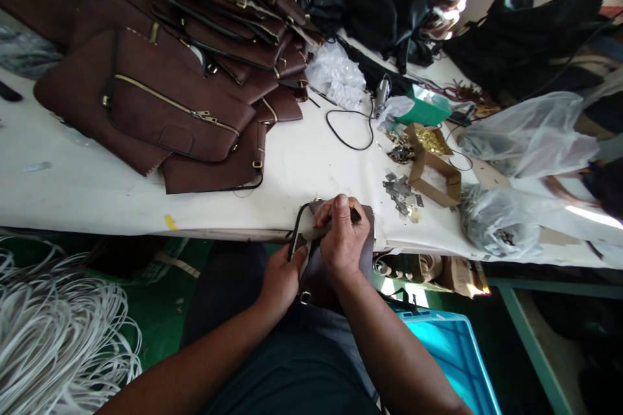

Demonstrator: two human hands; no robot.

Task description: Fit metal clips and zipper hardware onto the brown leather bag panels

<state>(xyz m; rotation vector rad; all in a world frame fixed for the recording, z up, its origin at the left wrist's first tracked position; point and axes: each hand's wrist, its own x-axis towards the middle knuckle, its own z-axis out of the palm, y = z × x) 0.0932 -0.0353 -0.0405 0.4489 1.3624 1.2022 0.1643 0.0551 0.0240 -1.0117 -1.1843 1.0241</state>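
The brown leather piece (324, 288) lies directly under the 2 hands, partly at the near edge of the white table (302, 155) and partly over the person's lap. Its long axis appears to run from the table edge back toward the body, leaning only a little, though the hands and forearms cover enough of it that the full outline cannot be told. From the left hand (282, 275), the piece extends to the right; from the right hand (343, 243), it spreads below and to both sides, with a narrow margin showing beyond the knuckles. Neither hand is clearly nearer, since both are on the piece: the left is at its left side, closer to the body, while the right is farther forward, over the upper part. The left fingers appear closed on that side, the thumb on top and the other fingertips hidden. The right fingers are curled into a fist around a small dark object (357, 214), whose end shows beside the raised thumb; its full shape and long axis cannot be told. A black strap (295, 233) curves along the left side of the piece, and 1 metal buckle (305, 298) sits at its near left corner, just below the left hand. Loose metal plates (402, 194) lie on the table, forward and to the right of the right hand.
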